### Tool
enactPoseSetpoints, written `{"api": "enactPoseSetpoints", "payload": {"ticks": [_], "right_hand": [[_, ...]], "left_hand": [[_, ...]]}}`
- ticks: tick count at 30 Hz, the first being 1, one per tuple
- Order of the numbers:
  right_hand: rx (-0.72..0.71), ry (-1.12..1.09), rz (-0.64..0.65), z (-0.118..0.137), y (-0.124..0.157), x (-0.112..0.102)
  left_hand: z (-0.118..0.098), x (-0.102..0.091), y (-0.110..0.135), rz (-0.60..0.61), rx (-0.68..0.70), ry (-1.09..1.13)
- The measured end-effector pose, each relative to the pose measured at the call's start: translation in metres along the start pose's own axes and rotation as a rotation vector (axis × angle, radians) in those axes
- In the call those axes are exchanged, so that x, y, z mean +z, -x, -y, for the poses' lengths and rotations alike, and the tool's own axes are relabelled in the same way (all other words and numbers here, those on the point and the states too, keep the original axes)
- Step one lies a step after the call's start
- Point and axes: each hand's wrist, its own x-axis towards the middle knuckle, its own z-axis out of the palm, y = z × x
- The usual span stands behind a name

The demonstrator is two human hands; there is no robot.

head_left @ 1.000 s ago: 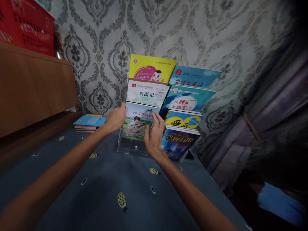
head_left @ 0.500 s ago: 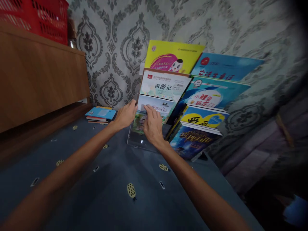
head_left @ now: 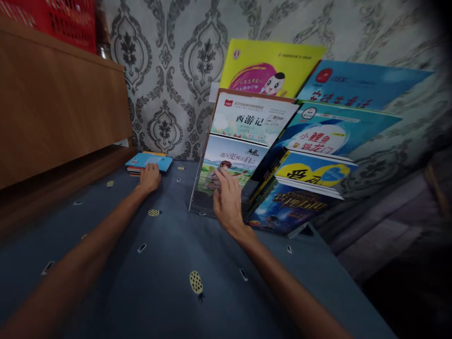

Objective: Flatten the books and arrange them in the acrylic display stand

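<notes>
My left hand [head_left: 150,178] is at the near edge of a small stack of books. Its fingers are pressed together over the top blue book [head_left: 165,162]; the thumb is hidden. My right hand [head_left: 229,200] lies with fingers spread against the cover of an illustrated book [head_left: 208,162], which leans in the clear front pocket of a display rack [head_left: 193,200]. Behind that book stand a white book [head_left: 229,123] and a yellow book [head_left: 296,59] in higher tiers.
In the rack's right column are two blue-green books [head_left: 353,77], a yellow-and-blue book [head_left: 335,165] and dark blue books [head_left: 268,214]. A wooden cabinet [head_left: 63,108] with a red basket [head_left: 70,23] stands left. Patterned cloth [head_left: 141,287] covers the surface; wallpaper [head_left: 162,84] rises behind.
My left hand has left the rack's left edge and moved left to the stack of books. The right hand has slid slightly down the illustrated book, showing more of its cover.
</notes>
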Motion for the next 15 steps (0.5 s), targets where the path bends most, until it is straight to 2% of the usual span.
{"api": "enactPoseSetpoints", "payload": {"ticks": [7,11,15], "right_hand": [[0.003,-0.015,0.026,-0.001,0.023,0.002],[0.003,-0.063,0.069,0.003,0.051,0.004],[-0.047,-0.118,0.199,0.007,0.079,0.006]], "left_hand": [[-0.006,0.025,-0.022,0.048,0.042,-0.037],[-0.007,0.029,-0.032,0.063,0.054,-0.078],[-0.005,0.025,-0.039,0.076,0.071,-0.123]]}}
